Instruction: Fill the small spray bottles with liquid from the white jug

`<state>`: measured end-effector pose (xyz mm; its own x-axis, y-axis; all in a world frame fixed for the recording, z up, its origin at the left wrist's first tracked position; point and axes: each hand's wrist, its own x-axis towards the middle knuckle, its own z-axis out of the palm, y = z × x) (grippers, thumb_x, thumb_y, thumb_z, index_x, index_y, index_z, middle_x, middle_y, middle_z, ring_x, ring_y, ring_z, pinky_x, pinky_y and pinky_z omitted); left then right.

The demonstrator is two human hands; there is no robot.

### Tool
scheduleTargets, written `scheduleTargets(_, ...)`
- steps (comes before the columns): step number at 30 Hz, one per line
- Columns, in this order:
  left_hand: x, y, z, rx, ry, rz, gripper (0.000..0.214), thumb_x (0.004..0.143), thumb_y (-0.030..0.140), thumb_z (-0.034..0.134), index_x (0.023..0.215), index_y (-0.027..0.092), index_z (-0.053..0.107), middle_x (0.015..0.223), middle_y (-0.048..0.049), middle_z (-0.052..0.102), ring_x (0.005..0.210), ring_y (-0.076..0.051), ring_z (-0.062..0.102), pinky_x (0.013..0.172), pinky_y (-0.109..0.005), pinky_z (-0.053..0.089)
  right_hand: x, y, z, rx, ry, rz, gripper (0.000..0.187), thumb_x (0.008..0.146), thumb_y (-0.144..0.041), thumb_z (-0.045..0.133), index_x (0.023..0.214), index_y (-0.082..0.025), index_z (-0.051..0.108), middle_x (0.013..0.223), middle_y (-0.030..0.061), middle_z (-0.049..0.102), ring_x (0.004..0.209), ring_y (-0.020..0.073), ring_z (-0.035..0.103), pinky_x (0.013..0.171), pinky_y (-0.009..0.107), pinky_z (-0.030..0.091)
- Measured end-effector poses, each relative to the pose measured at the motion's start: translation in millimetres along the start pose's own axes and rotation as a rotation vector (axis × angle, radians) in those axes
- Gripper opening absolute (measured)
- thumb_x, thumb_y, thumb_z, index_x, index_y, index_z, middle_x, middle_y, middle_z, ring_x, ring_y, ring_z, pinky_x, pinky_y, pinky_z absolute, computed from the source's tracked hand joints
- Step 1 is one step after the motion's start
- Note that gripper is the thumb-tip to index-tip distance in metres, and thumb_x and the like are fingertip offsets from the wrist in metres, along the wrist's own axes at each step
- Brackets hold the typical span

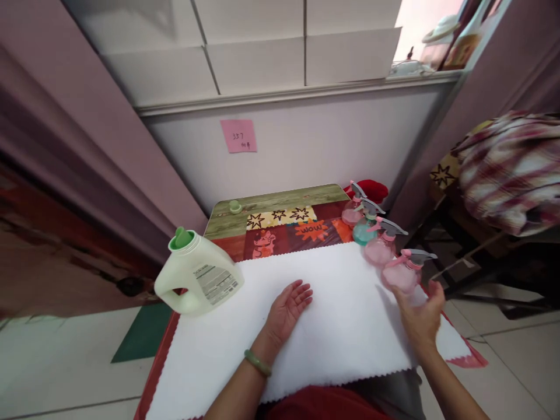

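Note:
My left hand (289, 310) rests palm up on the white cloth (336, 315), fingers loosely spread and holding nothing. My right hand (419, 318) is at the near side of the closest pink spray bottle (400, 277), thumb and fingers apart around its lower part. Whether it touches the bottle I cannot tell. Behind that one stand another pink spray bottle (378, 251), a teal spray bottle (364, 230) and a farther pink spray bottle (351, 213), all in a row with grey triggers. A pale green jug (196, 274) with a green spout stands on the left.
A small green cap (235, 206) lies on the patterned table cover (280, 233) at the back. Beyond the table is a white wall (297, 151) with a pink note (238, 136). Checked fabric (511, 169) hangs over something at the right. Curtains flank both sides.

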<state>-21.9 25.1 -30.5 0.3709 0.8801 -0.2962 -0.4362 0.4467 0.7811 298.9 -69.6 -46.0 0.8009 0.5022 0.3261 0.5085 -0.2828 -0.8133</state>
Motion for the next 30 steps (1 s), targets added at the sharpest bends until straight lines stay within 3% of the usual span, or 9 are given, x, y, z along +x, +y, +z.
scheduleTargets(3, -9.8, 3.3, 0.6, 0.197, 0.073, 0.109, 0.042, 0.095, 0.048, 0.056, 0.122, 0.016, 0.064, 0.127, -0.0193, 0.067, 0.109, -0.029, 0.069, 0.105, -0.057, 0.047, -34.3, -10.2, -14.7, 0.027, 0.034, -0.060, 0.083, 0.087, -0.057, 0.063, 0.151, -0.012, 0.036, 0.149, 0.0232, 0.046, 0.135, 0.0419, 0.048, 0.109, 0.060, 0.039)
scheduleTargets(6, -20.9, 15.8, -8.1, 0.429, 0.120, 0.239, 0.044, 0.085, 0.045, 0.071, 0.122, 0.020, 0.067, 0.136, -0.0149, 0.063, 0.127, -0.031, 0.058, 0.117, -0.056, 0.032, -61.8, -21.8, -14.1, 0.036, -0.161, -0.418, 0.073, 0.091, -0.048, 0.062, 0.152, -0.016, 0.037, 0.149, 0.0195, 0.048, 0.139, 0.0375, 0.046, 0.116, 0.059, 0.035)
scheduleTargets(8, -28.5, 26.6, -21.2, 0.556, 0.121, 0.306, 0.050, 0.079, 0.041, 0.078, 0.124, 0.022, 0.069, 0.146, -0.0118, 0.057, 0.143, -0.031, 0.042, 0.125, -0.051, 0.016, -69.5, -30.9, -3.1, -0.027, -0.328, -0.606, 0.067, 0.095, -0.046, 0.058, 0.153, -0.021, 0.036, 0.151, 0.0161, 0.049, 0.143, 0.0356, 0.043, 0.117, 0.059, 0.034)
scheduleTargets(10, -36.3, 34.5, -39.4, 0.793, 0.120, 0.377, 0.058, 0.080, 0.040, 0.076, 0.134, 0.023, 0.064, 0.157, -0.0101, 0.046, 0.152, -0.030, 0.028, 0.126, -0.050, 0.007, -69.9, -42.1, 13.4, -0.135, -0.479, -0.681, 0.063, 0.099, -0.048, 0.050, 0.156, -0.026, 0.033, 0.156, 0.0126, 0.045, 0.149, 0.0357, 0.035, 0.117, 0.060, 0.032)
scheduleTargets(14, -52.3, 33.0, -78.5, 1.680, 0.213, 0.497, 0.068, 0.095, 0.049, 0.056, 0.154, 0.018, 0.043, 0.165, -0.0152, 0.030, 0.155, -0.032, 0.021, 0.123, -0.058, 0.017, -66.0, -66.8, 49.7, -0.313, -0.648, -0.741, 0.069, 0.100, -0.057, 0.041, 0.160, -0.029, 0.025, 0.166, 0.0083, 0.032, 0.155, 0.0352, 0.020, 0.121, 0.061, 0.024)
scheduleTargets(17, -60.5, 24.5, -94.8, 1.981, 0.274, 0.478, 0.072, 0.097, 0.056, 0.048, 0.157, 0.018, 0.037, 0.165, -0.0169, 0.029, 0.154, -0.034, 0.024, 0.121, -0.059, 0.022, -71.7, -75.1, 73.4, -0.407, -0.706, -0.786, 0.079, 0.098, -0.065, 0.038, 0.162, -0.022, 0.021, 0.168, 0.0122, 0.025, 0.156, 0.0341, 0.018, 0.122, 0.059, 0.018)
scheduleTargets(21, -62.9, 20.8, -96.9, 2.099, 0.287, 0.465, 0.072, 0.099, 0.058, 0.042, 0.159, 0.020, 0.033, 0.166, -0.0151, 0.027, 0.153, -0.034, 0.025, 0.120, -0.061, 0.024, -82.9, -67.1, 93.1, -0.520, -0.794, -0.799, 0.088, 0.095, -0.074, 0.032, 0.161, -0.016, 0.025, 0.167, 0.0150, 0.025, 0.156, 0.0344, 0.019, 0.123, 0.060, 0.011)
scheduleTargets(25, -60.4, 22.5, -92.9, 2.105, 0.290, 0.459, 0.072, 0.099, 0.058, 0.042, 0.158, 0.018, 0.034, 0.165, -0.0160, 0.028, 0.152, -0.035, 0.027, 0.119, -0.062, 0.025, -82.4, -59.7, 96.0, -0.552, -0.822, -0.800, 0.091, 0.094, -0.077, 0.029, 0.161, -0.016, 0.024, 0.168, 0.0128, 0.021, 0.156, 0.0335, 0.018, 0.124, 0.060, 0.009)
scheduleTargets(30, -48.1, 15.5, -78.6, 2.081, 0.274, 0.486, 0.061, 0.103, 0.036, 0.034, 0.159, 0.012, 0.030, 0.165, -0.0137, 0.029, 0.153, -0.027, 0.026, 0.122, -0.053, 0.023, -92.3, -80.5, 99.0, -0.520, -0.813, -0.805, 0.078, 0.102, -0.062, 0.028, 0.162, -0.013, 0.019, 0.168, 0.0136, 0.023, 0.156, 0.0331, 0.020, 0.123, 0.062, 0.008)
